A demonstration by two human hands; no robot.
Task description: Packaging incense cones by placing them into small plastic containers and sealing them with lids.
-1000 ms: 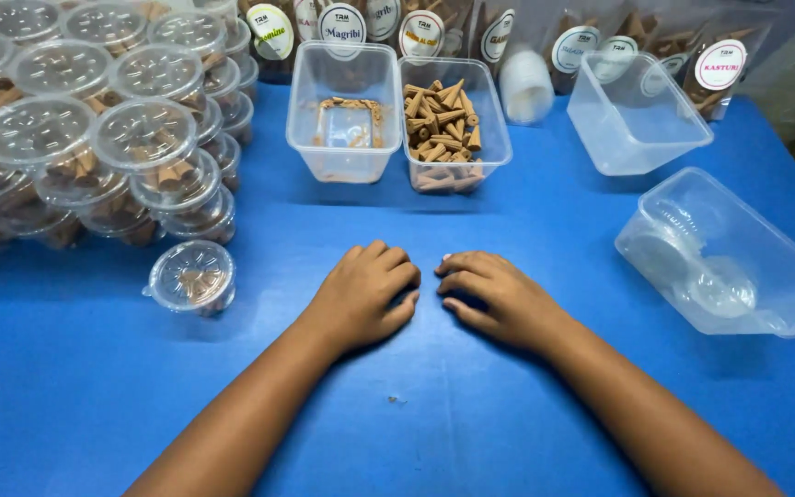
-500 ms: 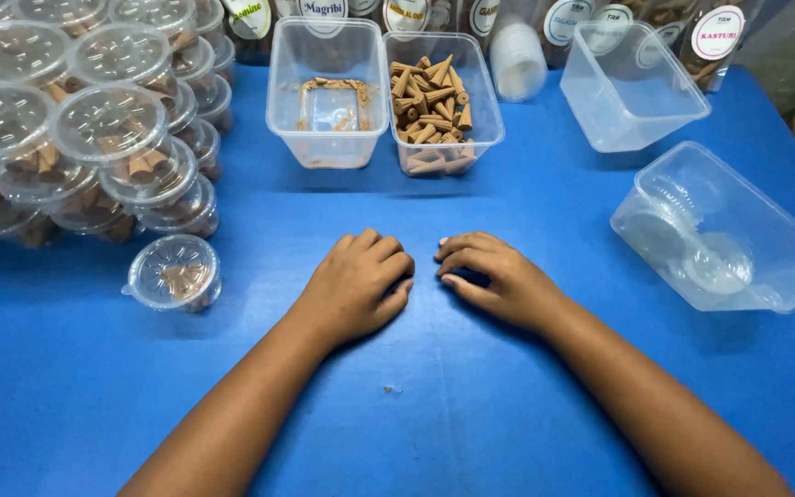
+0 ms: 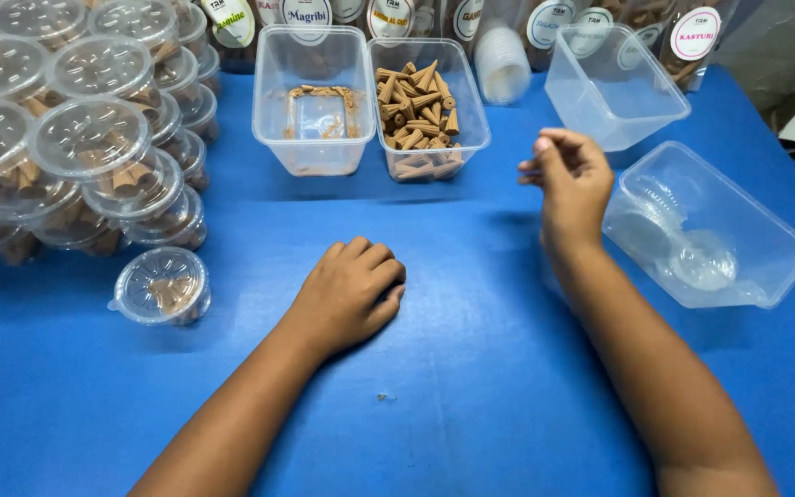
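While the blue bench [image 3: 471, 368] carries stacked lidded cups [image 3: 75, 147] at upper left, the step looks like a reach toward supplies. At centre right a tub [image 3: 766, 248] holds empty cups, just beside the raised right hand [image 3: 570, 175], fingers loosely curled on nothing. Cones [image 3: 420, 110] fill a top-centre tub. The left hand [image 3: 350, 293] rests flat, empty. Next, probably, comes picking a cup.
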